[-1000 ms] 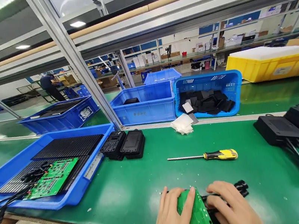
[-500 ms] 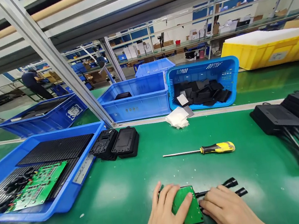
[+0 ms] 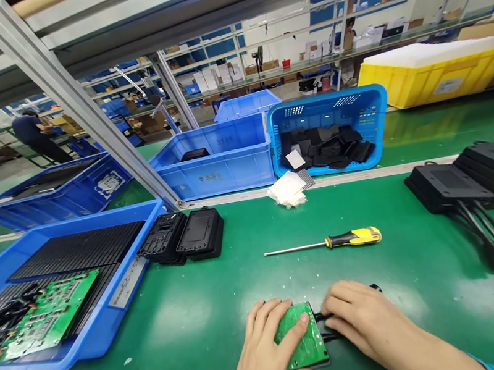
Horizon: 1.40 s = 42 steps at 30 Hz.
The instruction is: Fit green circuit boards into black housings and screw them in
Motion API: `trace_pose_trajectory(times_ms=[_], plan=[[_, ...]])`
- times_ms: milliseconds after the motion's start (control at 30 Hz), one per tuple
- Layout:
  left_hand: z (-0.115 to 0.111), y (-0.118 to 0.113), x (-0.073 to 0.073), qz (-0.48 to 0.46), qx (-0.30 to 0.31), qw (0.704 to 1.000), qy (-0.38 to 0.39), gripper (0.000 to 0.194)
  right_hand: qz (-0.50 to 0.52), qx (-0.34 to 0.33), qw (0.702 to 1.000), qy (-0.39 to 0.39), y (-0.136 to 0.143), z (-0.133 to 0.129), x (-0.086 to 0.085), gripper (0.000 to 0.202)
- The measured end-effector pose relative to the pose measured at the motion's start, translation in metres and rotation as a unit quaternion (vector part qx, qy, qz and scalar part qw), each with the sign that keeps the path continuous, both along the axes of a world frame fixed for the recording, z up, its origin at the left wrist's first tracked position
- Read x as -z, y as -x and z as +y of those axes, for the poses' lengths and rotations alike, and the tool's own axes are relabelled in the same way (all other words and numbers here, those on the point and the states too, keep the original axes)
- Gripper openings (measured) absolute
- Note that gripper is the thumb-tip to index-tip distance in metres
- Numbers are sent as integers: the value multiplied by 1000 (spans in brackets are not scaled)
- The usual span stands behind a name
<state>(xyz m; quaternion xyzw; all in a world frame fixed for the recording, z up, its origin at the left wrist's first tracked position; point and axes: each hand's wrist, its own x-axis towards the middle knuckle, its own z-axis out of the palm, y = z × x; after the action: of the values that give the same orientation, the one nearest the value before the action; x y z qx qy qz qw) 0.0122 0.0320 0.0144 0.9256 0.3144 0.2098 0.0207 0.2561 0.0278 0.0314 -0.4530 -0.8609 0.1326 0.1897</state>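
Observation:
My left hand (image 3: 261, 358) lies over a green circuit board (image 3: 310, 342) near the front edge of the bench, its fingers and thumb gripping the board's sides. Black cables (image 3: 331, 336) come out of the board's right side. My right hand (image 3: 368, 316) pinches the upper cable close to the board; its fingertips partly cover it. A dark connector end (image 3: 376, 288) shows behind the right hand. Beyond both hands, a yellow-and-black screwdriver (image 3: 353, 237) lies flat on the green bench, its shaft pointing left.
At left, a blue tray (image 3: 78, 349) holds black finned plates and circuit boards with wires. Black plastic cases (image 3: 201, 233) stand beside it. White sheets (image 3: 286, 191) lie before a blue basket (image 3: 381, 126) of black pieces. Black cabled units (image 3: 451, 184) sit at right. A metal post (image 3: 75, 106) rises at left.
My right hand has shifted from the lower cable to the upper one, moving up and covering more of the connector ends. My left hand stays on the circuit board. The view has shifted slightly.

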Motion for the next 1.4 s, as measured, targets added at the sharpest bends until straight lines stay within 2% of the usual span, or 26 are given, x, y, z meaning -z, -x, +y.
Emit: trace_pose_trajectory(times_ms=[133,233,333,467,600,667,800,900,1000,1100,1167,1233,1400], plan=[[0,-2,-5,-14,-1,1000,8,62,-36,-3,999,-10,6,4,5,18],[-1,-2,-5,-18,-1,1000,17,59,-45,-10,999,23,9,7,7,17],[-1,-2,-3,-20,2,1000,13,59,-49,-24,996,68,8,10,0,15],[0,-2,-1,-20,0,1000,5,59,-41,-36,994,92,3,17,-12,14],[1,-2,-1,-19,6,1000,-3,60,-53,-32,993,100,2,27,-17,23],[1,-2,0,-16,6,1000,2,61,-72,-31,993,87,7,28,-15,24],[-1,0,7,-18,-8,1000,13,68,-129,-62,990,18,21,14,-1,12],[-2,1,12,-15,-17,1000,14,74,-159,-119,977,-80,22,2,9,20],[-3,1,9,-8,-14,1000,4,72,-113,-113,977,-145,8,0,9,27],[-5,-3,-1,11,-14,1000,4,50,-5,-57,996,-66,-6,0,5,23],[-7,-6,-8,28,-12,1000,7,44,54,-61,996,-49,-8,-3,6,18],[-7,-9,-13,40,-12,999,4,44,87,-81,990,-81,-4,-6,12,13],[-2,-11,-15,69,14,997,-39,33,104,-78,979,-157,7,-10,24,23]])
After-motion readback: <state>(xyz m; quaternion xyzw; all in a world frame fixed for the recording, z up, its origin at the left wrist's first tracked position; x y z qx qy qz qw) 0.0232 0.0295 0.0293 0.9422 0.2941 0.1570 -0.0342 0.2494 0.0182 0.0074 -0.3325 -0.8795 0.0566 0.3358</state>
